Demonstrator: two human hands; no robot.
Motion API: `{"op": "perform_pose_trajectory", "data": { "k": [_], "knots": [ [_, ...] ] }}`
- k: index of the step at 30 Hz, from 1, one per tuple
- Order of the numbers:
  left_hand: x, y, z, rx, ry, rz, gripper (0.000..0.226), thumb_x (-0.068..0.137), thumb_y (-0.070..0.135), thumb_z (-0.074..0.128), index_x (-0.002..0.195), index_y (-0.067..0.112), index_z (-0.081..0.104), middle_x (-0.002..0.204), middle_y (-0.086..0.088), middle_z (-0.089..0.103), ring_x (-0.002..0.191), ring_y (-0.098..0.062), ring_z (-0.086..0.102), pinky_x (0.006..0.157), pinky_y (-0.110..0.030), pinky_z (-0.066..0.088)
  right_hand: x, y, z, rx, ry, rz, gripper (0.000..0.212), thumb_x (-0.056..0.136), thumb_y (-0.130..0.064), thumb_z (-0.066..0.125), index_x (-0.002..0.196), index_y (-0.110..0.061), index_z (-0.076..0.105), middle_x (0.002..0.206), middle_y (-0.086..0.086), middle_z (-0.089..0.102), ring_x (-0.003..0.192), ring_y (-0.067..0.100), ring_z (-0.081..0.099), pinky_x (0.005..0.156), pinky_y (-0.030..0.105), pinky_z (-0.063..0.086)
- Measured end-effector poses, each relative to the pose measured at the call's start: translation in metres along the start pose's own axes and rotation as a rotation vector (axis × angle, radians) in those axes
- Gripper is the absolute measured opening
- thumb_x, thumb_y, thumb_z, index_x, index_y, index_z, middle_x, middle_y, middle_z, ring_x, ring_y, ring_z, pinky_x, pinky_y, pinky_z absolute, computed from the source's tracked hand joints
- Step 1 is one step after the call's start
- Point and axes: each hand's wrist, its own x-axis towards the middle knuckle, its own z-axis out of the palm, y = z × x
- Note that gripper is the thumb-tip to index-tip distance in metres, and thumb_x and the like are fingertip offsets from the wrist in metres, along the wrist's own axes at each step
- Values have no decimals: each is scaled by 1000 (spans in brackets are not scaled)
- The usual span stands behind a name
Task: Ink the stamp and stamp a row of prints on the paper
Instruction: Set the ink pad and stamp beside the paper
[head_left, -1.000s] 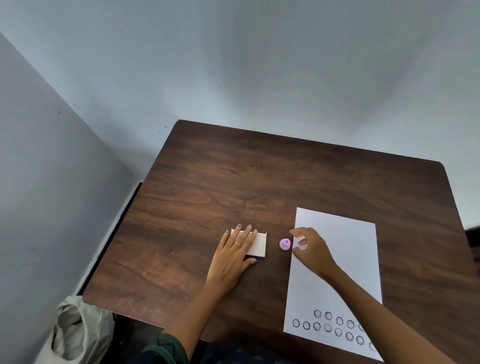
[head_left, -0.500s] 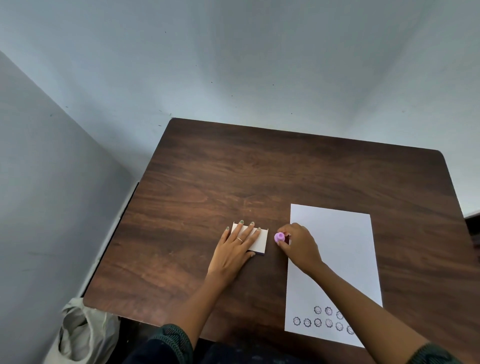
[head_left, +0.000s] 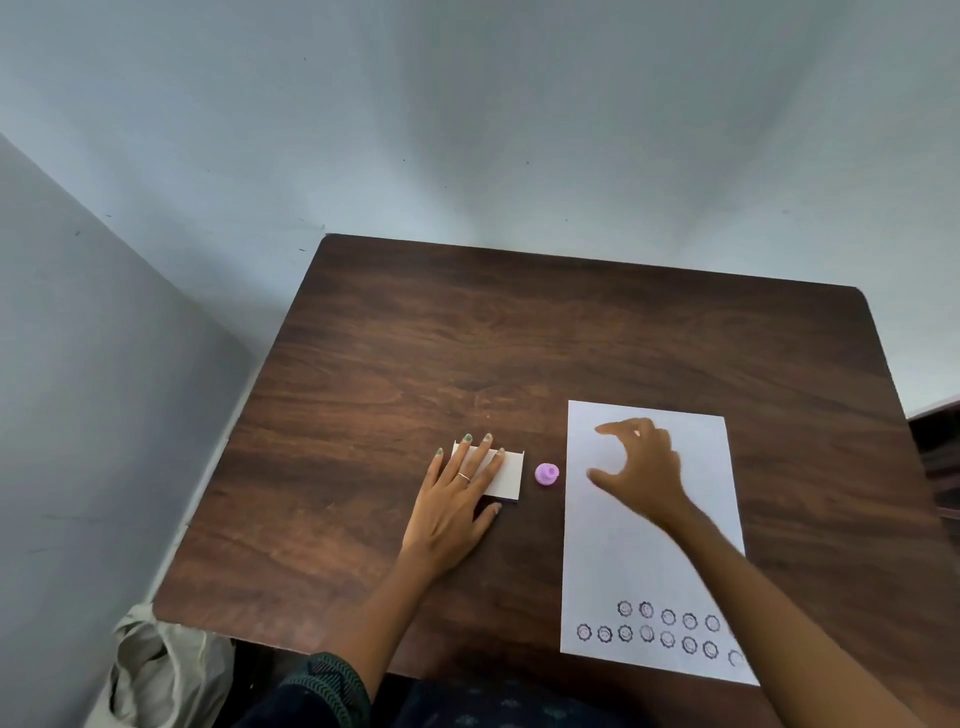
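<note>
Both hands empty, fingers apart: left on ink pad, right beside stamp.

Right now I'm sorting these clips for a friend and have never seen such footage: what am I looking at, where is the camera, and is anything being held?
No machine here: a person works with bare hands, and the camera sits on their head, looking forward and down. On the table lies a paper with two rows of round prints near its close edge. The left hand lies flat on a white box, probably the ink pad. The pink stamp stands alone between box and paper. The right hand is open above the paper and holds nothing. A bag sits on the floor, left.
</note>
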Motion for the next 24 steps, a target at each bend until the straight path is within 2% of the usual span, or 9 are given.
{"op": "perform_pose_trajectory", "data": {
  "k": [3,6,9,12,16,24],
  "knots": [
    [-3,2,2,-10,-5,-14,62,94,46,28,149,29,6,158,4,0,146,-19,-2,119,-40,-3,-2,26,-11,-175,-214,22,96,58,-56,77,138,-33,29,155,6,21,139,31,23,109,51,27],
    [-4,7,4,-16,-12,-23,60,95,44,26,149,29,3,158,4,0,146,-19,-2,119,-41,-3,-11,41,-2,-263,-305,-25,119,52,-68,72,145,-36,5,160,5,-3,145,34,0,115,55,9],
    [-6,10,5,-17,-15,-31,59,96,42,25,149,27,2,158,4,-1,146,-18,-3,119,-41,-3,-22,44,17,-310,-347,-52,130,47,-77,66,141,-40,-15,157,5,-20,143,34,-19,114,56,-6],
    [-5,12,4,-13,-17,-36,59,96,40,26,148,27,-1,158,4,-1,146,-18,-4,119,-41,-2,-30,43,30,-300,-345,-18,132,46,-80,63,134,-42,-28,155,4,-27,141,33,-25,112,59,-9],
    [-7,13,5,-27,-22,-52,60,97,39,27,146,27,-5,158,4,-2,145,-16,-9,118,-38,-6,-30,39,34,-248,-328,20,132,46,-79,64,130,-44,-32,155,3,-28,141,32,-25,112,62,-5],
    [-7,13,7,-29,-20,-63,61,96,39,27,145,29,-9,158,5,-4,144,-15,-11,117,-36,-9,-31,35,34,-229,-348,7,133,48,-77,66,139,-40,-23,155,3,-28,141,32,-27,111,62,-7]
  ]
}}
